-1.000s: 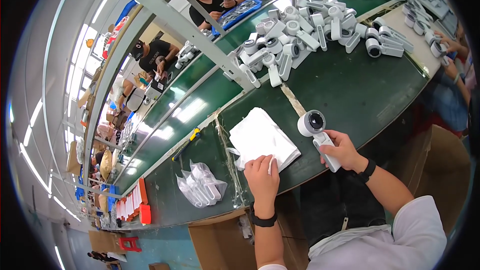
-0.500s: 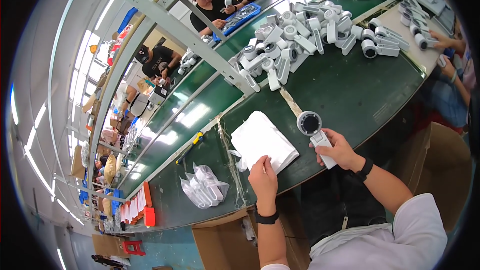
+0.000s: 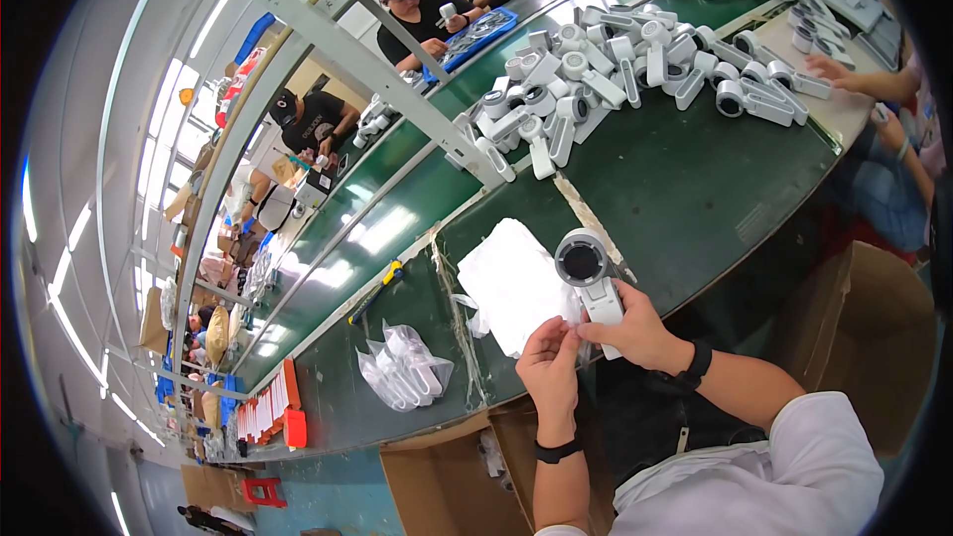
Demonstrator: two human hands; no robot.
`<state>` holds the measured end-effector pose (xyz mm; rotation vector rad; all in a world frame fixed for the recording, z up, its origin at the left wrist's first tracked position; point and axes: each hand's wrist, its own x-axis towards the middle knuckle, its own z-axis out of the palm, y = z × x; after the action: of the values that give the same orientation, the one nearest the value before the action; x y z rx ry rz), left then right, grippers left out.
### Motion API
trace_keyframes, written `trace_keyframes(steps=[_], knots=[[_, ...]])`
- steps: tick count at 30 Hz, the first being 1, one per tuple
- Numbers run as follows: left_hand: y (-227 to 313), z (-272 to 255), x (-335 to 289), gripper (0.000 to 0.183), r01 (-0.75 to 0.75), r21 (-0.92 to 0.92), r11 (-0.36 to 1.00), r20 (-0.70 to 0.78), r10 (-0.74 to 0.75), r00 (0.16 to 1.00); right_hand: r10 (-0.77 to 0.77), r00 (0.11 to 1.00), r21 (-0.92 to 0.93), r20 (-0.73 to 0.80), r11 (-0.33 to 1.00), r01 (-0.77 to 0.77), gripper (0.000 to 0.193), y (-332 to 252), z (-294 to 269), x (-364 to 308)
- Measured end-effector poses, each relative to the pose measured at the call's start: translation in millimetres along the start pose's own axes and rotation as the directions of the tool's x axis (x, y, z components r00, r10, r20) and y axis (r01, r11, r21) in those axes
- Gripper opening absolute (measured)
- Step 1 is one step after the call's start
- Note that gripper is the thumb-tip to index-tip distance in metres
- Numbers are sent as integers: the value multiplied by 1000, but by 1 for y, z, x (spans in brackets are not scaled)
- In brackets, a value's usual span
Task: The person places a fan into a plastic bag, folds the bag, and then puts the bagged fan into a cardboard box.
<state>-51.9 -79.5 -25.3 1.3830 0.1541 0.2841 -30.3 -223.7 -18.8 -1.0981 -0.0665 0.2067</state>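
Note:
My right hand (image 3: pixel 640 333) grips the handle of a white handheld device (image 3: pixel 600 302) with a round, dark-centred grey head (image 3: pixel 582 260), which points away from me. Close beside it, my left hand (image 3: pixel 552 362) is closed in a pinch at the near right edge of a stack of thin white sheets (image 3: pixel 508 283), possibly plastic bags. A thin whitish edge shows at its fingertips, by the device's handle. The stack lies flat on the green table (image 3: pixel 685 208), left of the device.
A clear bag of white handles (image 3: pixel 405 372) and a yellow-black screwdriver-like tool (image 3: pixel 377 292) lie left. A large pile of similar devices (image 3: pixel 596 69) covers the far table. Metal frame bars (image 3: pixel 397 89) cross the left. Cardboard boxes (image 3: pixel 447 486) stand below. Co-workers sit across and at right.
My right hand has brought the device left and nearer the stack. My left hand has moved right, so both hands now meet. At right, a co-worker's hand has moved back from the pile.

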Motion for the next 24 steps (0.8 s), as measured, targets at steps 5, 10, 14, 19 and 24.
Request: trace_keyframes(steps=[5, 10, 14, 19, 24], knots=[[-4, -22, 2, 25, 108, -301, 948, 63, -93, 994, 1, 996, 30, -88, 1000, 2, 37, 4, 3, 4], [4, -29, 8, 22, 171, -493, 853, 37, -176, 984, 21, 988, 86, -155, 996, -7, 37, 6, 1, 5], [2, -23, 6, 17, 117, -284, 952, -88, -148, 985, -19, 989, 32, -145, 999, 23, 37, 4, 4, 1], [3, -3, 3, 16, -13, -17, 1000, -166, 10, 986, -122, 978, -115, -171, 988, 103, 36, 5, -15, -8], [10, 11, 3, 19, -56, 64, 996, -181, 67, 981, -93, 995, -117, -24, 989, 89, 37, -23, -46, -30]])
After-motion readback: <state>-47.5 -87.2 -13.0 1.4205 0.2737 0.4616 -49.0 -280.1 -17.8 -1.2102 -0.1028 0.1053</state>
